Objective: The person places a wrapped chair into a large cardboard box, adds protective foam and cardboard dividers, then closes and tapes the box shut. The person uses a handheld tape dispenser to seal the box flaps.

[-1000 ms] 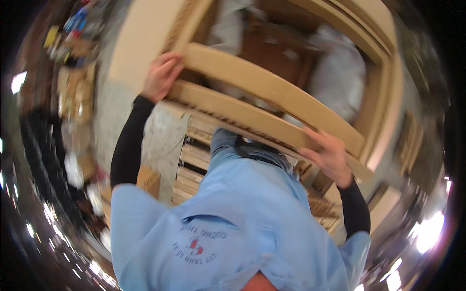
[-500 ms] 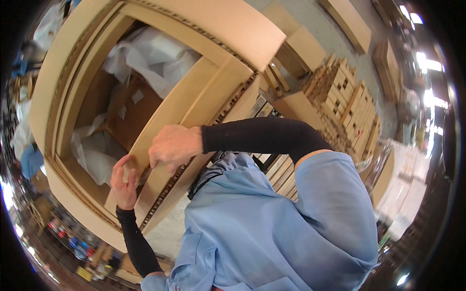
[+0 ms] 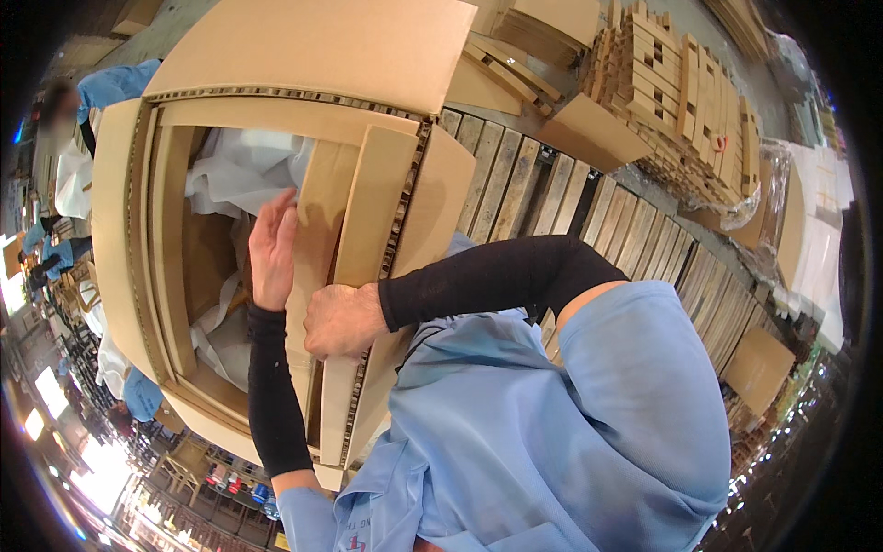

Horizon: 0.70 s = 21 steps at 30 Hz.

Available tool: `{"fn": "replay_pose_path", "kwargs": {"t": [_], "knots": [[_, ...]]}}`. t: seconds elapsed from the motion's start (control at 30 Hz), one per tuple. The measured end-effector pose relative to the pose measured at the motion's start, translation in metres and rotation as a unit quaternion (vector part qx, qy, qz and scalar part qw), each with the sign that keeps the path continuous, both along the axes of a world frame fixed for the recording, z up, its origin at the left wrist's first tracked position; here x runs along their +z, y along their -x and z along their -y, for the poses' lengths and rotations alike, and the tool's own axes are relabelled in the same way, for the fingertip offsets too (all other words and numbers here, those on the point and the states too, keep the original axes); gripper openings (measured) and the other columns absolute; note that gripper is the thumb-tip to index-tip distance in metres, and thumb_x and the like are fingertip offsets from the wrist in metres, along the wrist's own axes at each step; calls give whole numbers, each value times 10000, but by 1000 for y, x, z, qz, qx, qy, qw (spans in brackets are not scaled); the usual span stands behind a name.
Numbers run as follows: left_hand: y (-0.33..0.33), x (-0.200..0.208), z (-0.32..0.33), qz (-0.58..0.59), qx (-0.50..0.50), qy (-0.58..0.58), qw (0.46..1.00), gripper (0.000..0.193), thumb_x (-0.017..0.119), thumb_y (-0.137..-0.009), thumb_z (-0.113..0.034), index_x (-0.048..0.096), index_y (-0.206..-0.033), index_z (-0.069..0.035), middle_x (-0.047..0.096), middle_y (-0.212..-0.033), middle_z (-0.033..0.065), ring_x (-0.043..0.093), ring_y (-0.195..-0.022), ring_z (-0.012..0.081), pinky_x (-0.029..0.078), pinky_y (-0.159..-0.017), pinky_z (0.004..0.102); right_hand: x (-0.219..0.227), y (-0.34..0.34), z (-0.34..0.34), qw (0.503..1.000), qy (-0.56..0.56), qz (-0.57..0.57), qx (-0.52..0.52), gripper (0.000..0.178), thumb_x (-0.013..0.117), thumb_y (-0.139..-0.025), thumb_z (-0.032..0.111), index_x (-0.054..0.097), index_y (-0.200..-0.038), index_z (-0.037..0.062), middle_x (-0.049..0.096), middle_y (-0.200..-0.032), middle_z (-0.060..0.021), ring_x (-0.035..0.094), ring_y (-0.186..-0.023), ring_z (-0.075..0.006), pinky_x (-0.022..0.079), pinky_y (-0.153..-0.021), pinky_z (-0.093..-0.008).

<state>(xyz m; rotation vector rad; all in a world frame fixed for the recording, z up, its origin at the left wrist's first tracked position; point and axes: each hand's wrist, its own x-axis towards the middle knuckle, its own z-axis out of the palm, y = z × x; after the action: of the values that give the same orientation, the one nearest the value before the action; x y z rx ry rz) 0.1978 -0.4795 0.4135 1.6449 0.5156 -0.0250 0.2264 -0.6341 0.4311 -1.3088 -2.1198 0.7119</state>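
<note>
A large open cardboard box [image 3: 124,239] stands in front of me, its corrugated flaps folded outward. White foam sheet [image 3: 244,161] and brown cardboard lie inside it. Along the box's right wall runs a cardboard strip [image 3: 370,202], beside a wider cardboard panel [image 3: 322,193] that borders the opening. My left hand [image 3: 273,250] has its fingers stretched out along the panel's inner edge, over the opening. My right hand [image 3: 343,321] is closed over the near part of the strip, knuckles up; its fingertips are hidden.
A slatted roller conveyor [image 3: 515,175] runs at the right behind the box. Stacked cardboard pieces [image 3: 685,101] and loose cardboard sheets [image 3: 598,133] lie beyond it. A wrapped white stack [image 3: 814,221] is at far right. Another person [image 3: 115,87] in blue stands at the far left.
My view has turned, so the box appears more upright. My left hand has moved farther along the panel toward the far end. The right hand has closed into a tighter grip on the strip.
</note>
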Motion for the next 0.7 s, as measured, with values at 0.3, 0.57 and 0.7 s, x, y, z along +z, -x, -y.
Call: {"fn": "replay_pose_path", "kwargs": {"t": [0.3,0.57,0.7], "knots": [[-51,3,33,52,-127,-222,965,822,687,-950,-530,448,-1475,55,313,-1607,261,349,-1471,370,306,-1200,467,5,-11,-3,998,-15,23,53,333,877,-655,293,753,-881,82,745,-878,-157,724,-927,-373,569,-800,-519],[-75,34,50,-27,-269,-365,891,700,761,-847,-563,684,-1310,-44,153,-1619,394,198,-1517,497,225,-1231,511,3,-15,-2,992,-82,29,96,389,878,-656,283,749,-891,2,742,-923,-209,725,-919,-394,586,-792,-509],[-77,38,48,-52,-254,-266,928,584,764,-857,-533,741,-1257,-107,113,-1632,398,107,-1544,506,180,-1242,514,2,-10,-9,989,-81,34,116,388,874,-651,271,746,-879,-16,741,-945,-224,723,-928,-398,584,-807,-509]]}}
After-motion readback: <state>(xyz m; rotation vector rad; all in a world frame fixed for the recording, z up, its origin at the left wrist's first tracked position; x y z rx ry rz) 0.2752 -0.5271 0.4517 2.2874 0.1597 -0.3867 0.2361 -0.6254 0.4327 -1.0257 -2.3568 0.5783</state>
